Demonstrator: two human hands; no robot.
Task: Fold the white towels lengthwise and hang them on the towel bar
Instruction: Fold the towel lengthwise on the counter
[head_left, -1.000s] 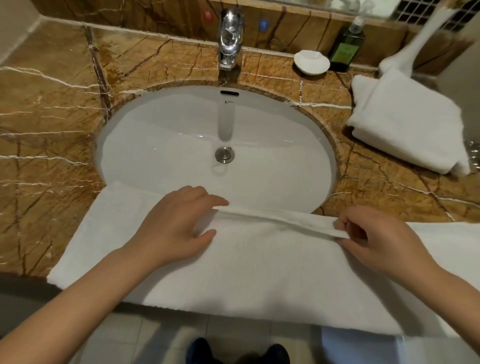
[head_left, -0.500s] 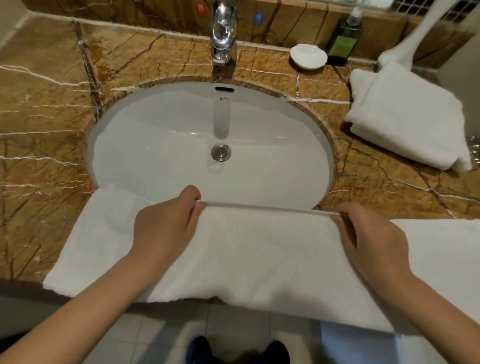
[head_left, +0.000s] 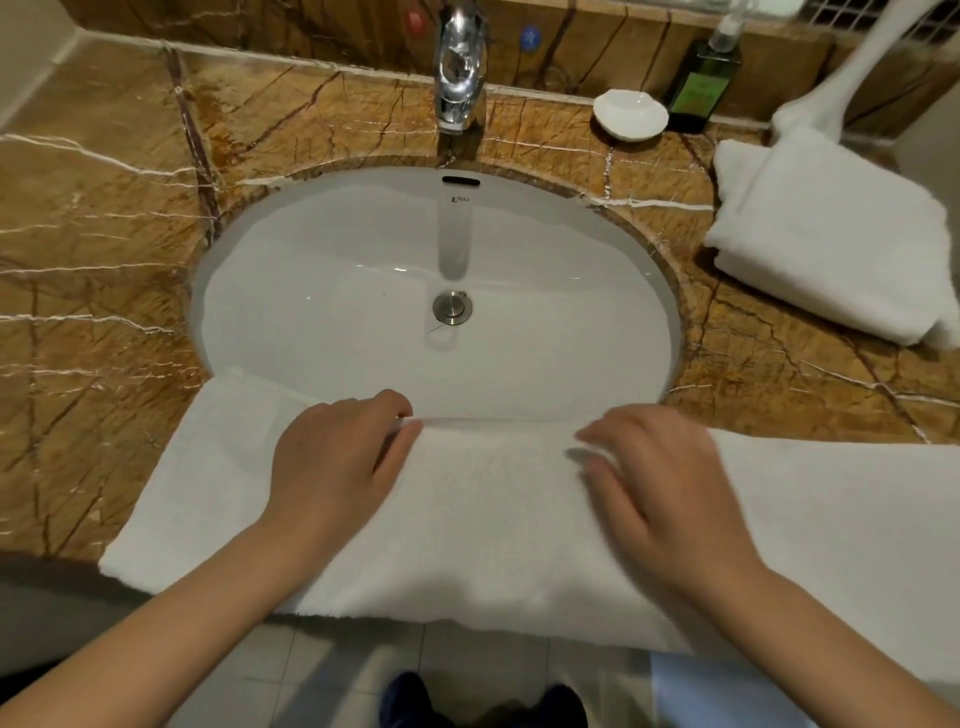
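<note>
Head view looks down on a brown marble counter (head_left: 93, 249) with an oval white sink (head_left: 363, 260) set in it. A long white towel (head_left: 493, 519) lies across the front edge of the counter, and its far edge reaches over the near rim of the sink. The left hand (head_left: 332, 467) rests on the towel with the fingers curled over the far edge and the thumb close to them, so it seems to pinch the edge. The right hand (head_left: 670, 488) lies on the towel just beside, with the fingers spread and blurred; it is not possible to tell if it grips the cloth.

Behind the sink a chrome faucet (head_left: 460, 67) stands in the middle. To its right are a small white dish (head_left: 630, 114) and a dark green pump bottle (head_left: 704, 83), near each other. Further right a second folded white towel (head_left: 826, 239) lies on the counter, well apart from the hands. A metal drain plug (head_left: 452, 307) sits in the sink bottom. Below the counter edge, grey floor tiles (head_left: 322, 670) and dark shoes (head_left: 483, 701) show.
</note>
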